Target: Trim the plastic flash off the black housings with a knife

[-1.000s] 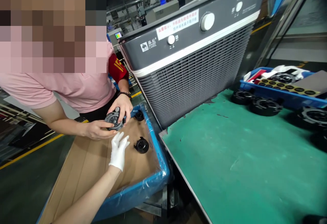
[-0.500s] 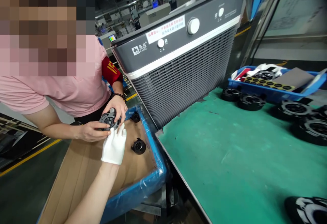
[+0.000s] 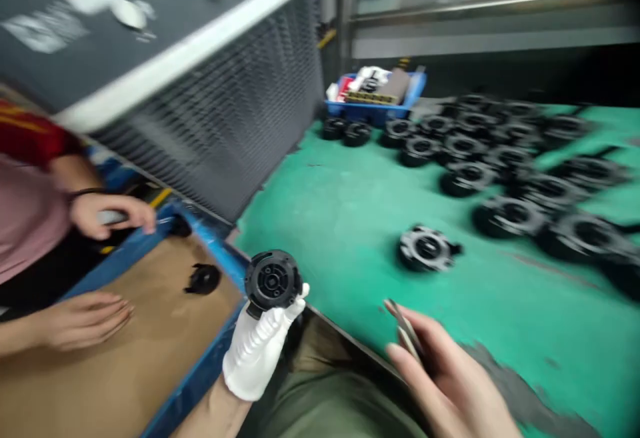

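Observation:
My left hand (image 3: 260, 341), in a white glove, grips a round black plastic part (image 3: 273, 279) by its lower edge, its ribbed face turned up towards me. The part is over the near-left edge of the green table. My right hand (image 3: 445, 371), bare, pinches a thin pointed metal tool (image 3: 407, 331), tweezers-like but too blurred to be sure. Beyond that hand, a round part with a silver-grey ring (image 3: 427, 248) lies alone on the table.
Several similar black parts (image 3: 510, 215) stand crowded at the right and back of the green table (image 3: 340, 218). Behind is a blue bin (image 3: 385, 113). An air cooler (image 3: 215, 85) stands left. A co-worker's hands (image 3: 95, 321) are over a cardboard-lined blue container (image 3: 200, 371) holding another black part (image 3: 203, 279).
My left hand has left the co-worker's hands, taking the black part towards me. My right hand has come into view with the metal tool. The view has swung right.

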Available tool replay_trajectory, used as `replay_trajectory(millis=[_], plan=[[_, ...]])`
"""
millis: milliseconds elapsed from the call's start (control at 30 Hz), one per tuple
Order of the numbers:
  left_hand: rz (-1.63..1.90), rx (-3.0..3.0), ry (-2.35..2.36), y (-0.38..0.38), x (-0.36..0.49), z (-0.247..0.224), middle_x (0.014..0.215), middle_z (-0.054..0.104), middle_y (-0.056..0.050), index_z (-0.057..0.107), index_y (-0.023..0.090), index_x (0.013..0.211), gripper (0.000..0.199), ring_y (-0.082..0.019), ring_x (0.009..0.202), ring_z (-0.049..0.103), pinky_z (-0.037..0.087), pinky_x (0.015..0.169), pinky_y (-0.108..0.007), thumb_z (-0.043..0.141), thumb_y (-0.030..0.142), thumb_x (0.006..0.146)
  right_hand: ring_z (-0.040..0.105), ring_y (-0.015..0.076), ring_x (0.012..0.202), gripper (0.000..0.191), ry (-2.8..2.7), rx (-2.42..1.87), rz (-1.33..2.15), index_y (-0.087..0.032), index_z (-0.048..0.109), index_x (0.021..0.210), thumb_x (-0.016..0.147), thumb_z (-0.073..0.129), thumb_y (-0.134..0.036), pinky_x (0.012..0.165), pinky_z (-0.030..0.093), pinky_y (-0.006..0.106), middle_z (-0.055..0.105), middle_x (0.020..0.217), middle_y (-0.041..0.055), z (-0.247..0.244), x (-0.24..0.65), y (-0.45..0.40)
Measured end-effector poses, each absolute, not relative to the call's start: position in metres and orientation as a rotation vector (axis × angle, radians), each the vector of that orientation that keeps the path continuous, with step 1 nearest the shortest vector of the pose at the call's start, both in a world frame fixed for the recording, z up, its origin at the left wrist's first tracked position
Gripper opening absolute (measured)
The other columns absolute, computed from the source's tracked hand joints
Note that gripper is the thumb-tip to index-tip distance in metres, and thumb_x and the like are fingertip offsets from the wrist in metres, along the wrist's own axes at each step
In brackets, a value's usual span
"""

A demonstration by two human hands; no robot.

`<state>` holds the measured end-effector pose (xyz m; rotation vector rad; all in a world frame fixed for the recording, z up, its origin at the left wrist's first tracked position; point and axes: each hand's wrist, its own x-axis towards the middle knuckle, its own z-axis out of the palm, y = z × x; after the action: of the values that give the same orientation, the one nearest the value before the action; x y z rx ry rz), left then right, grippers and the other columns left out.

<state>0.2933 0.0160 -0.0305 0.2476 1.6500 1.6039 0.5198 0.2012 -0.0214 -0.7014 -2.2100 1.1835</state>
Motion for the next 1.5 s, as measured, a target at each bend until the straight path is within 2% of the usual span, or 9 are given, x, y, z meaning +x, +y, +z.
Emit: replay_trajectory(millis=[133,433,567,700,800,967,1100,1200,1500], plan=[[1.454,0.412,1.366,0.089,0.344,-0.035,0.126,0.079,-0.012,0.076,0.021,0.126,0.056,-0.036,0.12,0.075,0.058,0.113,-0.054,0.086,0.055,0.082,0.067,0.019,0.081,0.042,-1.851,-0.99,1.609,-0.03,0.058,0.142,0.104,0.065,-0.047,0.072,0.06,0.029,0.07,0.101,0.0025,-0.019,0.519,0.194],[0.754,1.001,1.256,0.15,0.406,-0.054,0.109,0.082,-0.006,0.076,0.025,0.118,0.047,-0.027,0.096,0.076,0.066,0.085,-0.04,0.089,0.041,0.076,0.075,0.022,0.105,0.018,-1.758,-1.262,0.932,-0.026,0.074,0.113,0.106,0.06,-0.036,0.095,0.059,0.033,0.078,0.116,0.0048,-0.027,0.581,0.205],[0.509,1.168,1.244,0.141,0.394,-0.055,0.096,0.081,-0.004,0.077,0.022,0.116,0.047,-0.018,0.07,0.07,0.06,0.064,-0.029,0.09,0.041,0.075,0.079,0.0209,0.094,0.017,-1.852,-1.4,0.833,-0.027,0.074,0.111,0.108,0.059,-0.035,0.087,0.062,0.03,0.081,0.108,0.0022,-0.041,0.624,0.205],[0.716,1.661,1.435,0.143,0.359,-0.057,0.118,0.078,-0.01,0.073,0.024,0.124,0.037,-0.025,0.105,0.074,0.062,0.093,-0.038,0.077,0.043,0.093,0.078,0.021,0.098,0.017,-1.99,-1.372,0.756,-0.025,0.072,0.114,0.109,0.056,-0.032,0.086,0.061,0.03,0.081,0.112,0.0041,-0.054,0.632,0.209],[0.785,1.926,1.505,0.16,0.352,-0.059,0.148,0.063,-0.019,0.054,0.022,0.151,0.097,-0.041,0.137,0.062,0.052,0.117,-0.057,0.093,0.062,0.072,0.077,0.0205,0.1,0.019,-2.117,-1.2,0.74,-0.023,0.069,0.12,0.11,0.054,-0.028,0.09,0.06,0.031,0.079,0.113,0.0052,-0.055,0.607,0.218],[0.776,2.098,1.483,0.178,0.361,-0.069,0.128,0.073,-0.013,0.058,0.023,0.139,0.084,-0.037,0.116,0.074,0.063,0.101,-0.052,0.093,0.059,0.071,0.072,0.0215,0.103,0.023,-2.183,-1.001,0.786,-0.02,0.065,0.13,0.11,0.058,-0.031,0.09,0.058,0.033,0.074,0.116,0.0082,-0.042,0.58,0.23],[0.96,2.25,1.669,0.167,0.352,-0.081,0.137,0.067,-0.023,0.035,0.015,0.158,0.123,-0.043,0.127,0.068,0.058,0.107,-0.057,0.092,0.072,0.065,0.07,0.0221,0.104,0.034,-2.207,-1.161,0.757,-0.02,0.06,0.142,0.11,0.058,-0.032,0.092,0.057,0.035,0.071,0.117,0.009,-0.035,0.611,0.219],[0.874,2.306,1.645,0.163,0.343,-0.08,0.139,0.066,-0.023,0.029,0.014,0.162,0.123,-0.042,0.129,0.067,0.057,0.108,-0.056,0.092,0.066,0.069,0.068,0.0217,0.11,0.04,-2.272,-1.173,0.806,-0.018,0.055,0.151,0.112,0.05,-0.025,0.095,0.056,0.035,0.068,0.124,0.011,-0.035,0.63,0.201],[0.873,2.285,1.442,0.178,0.337,-0.077,0.112,0.075,-0.014,0.06,0.02,0.127,0.093,-0.035,0.103,0.075,0.061,0.093,-0.05,0.084,0.085,0.065,0.068,0.0224,0.105,0.046,-2.395,-1.082,0.748,-0.013,0.047,0.154,0.108,0.05,-0.009,0.088,0.057,0.036,0.068,0.12,0.0121,-0.04,0.608,0.171]])
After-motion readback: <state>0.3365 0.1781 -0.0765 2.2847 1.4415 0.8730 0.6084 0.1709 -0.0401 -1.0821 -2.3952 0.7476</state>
